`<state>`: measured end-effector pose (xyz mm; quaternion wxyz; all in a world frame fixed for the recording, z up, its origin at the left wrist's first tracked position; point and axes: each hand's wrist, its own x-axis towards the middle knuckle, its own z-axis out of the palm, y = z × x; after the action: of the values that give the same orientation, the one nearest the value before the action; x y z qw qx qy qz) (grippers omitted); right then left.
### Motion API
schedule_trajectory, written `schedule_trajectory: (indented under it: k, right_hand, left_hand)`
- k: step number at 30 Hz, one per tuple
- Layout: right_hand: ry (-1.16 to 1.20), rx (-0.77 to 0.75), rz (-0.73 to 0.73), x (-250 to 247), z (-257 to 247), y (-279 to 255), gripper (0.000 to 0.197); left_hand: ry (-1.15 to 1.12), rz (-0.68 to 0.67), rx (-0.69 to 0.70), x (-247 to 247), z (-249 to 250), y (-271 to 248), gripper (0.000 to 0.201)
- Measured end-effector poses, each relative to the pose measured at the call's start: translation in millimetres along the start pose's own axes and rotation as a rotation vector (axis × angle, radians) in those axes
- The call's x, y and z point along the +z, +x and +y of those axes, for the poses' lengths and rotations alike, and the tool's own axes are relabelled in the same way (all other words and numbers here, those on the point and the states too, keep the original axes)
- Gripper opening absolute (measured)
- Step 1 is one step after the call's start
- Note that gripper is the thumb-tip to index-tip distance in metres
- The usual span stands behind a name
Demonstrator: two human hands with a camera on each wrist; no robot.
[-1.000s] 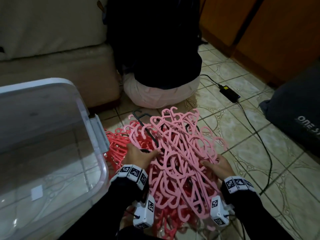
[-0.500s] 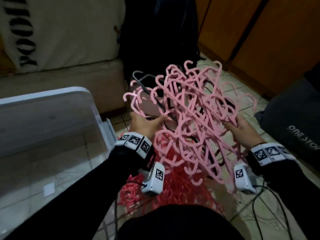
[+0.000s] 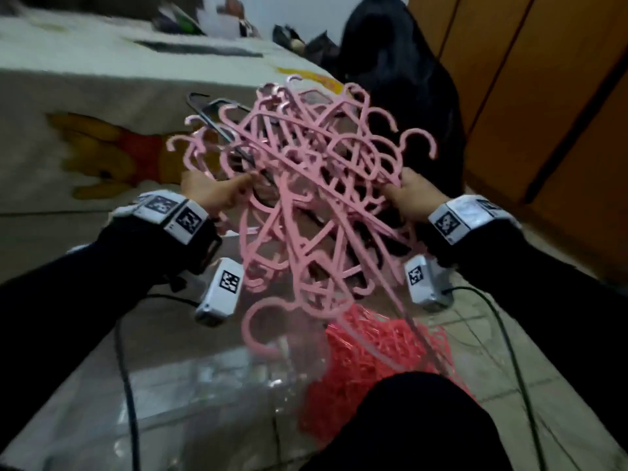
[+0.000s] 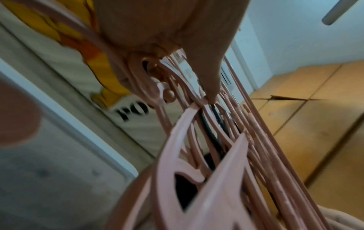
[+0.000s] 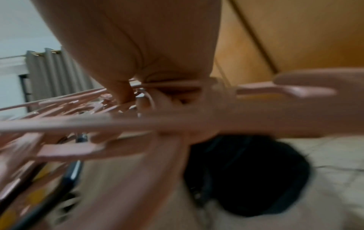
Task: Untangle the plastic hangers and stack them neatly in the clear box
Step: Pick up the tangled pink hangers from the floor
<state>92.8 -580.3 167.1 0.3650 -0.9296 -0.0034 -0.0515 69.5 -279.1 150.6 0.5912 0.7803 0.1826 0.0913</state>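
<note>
A tangled bundle of pink plastic hangers (image 3: 306,185) hangs in the air between my hands, with a black hanger (image 3: 217,120) caught in it at the upper left. My left hand (image 3: 217,195) grips the bundle's left side; the left wrist view shows thumb and fingers (image 4: 165,51) curled round pink hanger bars (image 4: 197,155). My right hand (image 3: 407,195) grips the right side, its fingers (image 5: 138,62) closed round pink hangers (image 5: 98,123). A heap of red hangers (image 3: 377,362) lies on the floor below. The clear box (image 3: 190,379) sits blurred under my left arm.
A bed with a cartoon-bear cover (image 3: 112,154) fills the left. A black bag (image 3: 407,96) stands behind the bundle, and wooden cupboard doors (image 3: 543,113) run along the right. Black cables (image 3: 509,351) trail over the tiled floor.
Both hands have lifted the pink bundle up off the floor, away from the red heap. My head has tilted up, so the box has slid low in view.
</note>
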Motion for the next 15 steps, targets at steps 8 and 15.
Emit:
schedule_trajectory:
  k: [8, 15]
  right_hand:
    - [0.046, -0.003, -0.163, 152, -79, 23, 0.033]
    - [0.032, 0.062, -0.124, 236, -64, 17, 0.033]
  left_hand:
    - [0.05, 0.214, -0.101, -114, -70, 22, 0.047]
    - [0.226, 0.268, -0.072, -138, -115, 46, 0.078]
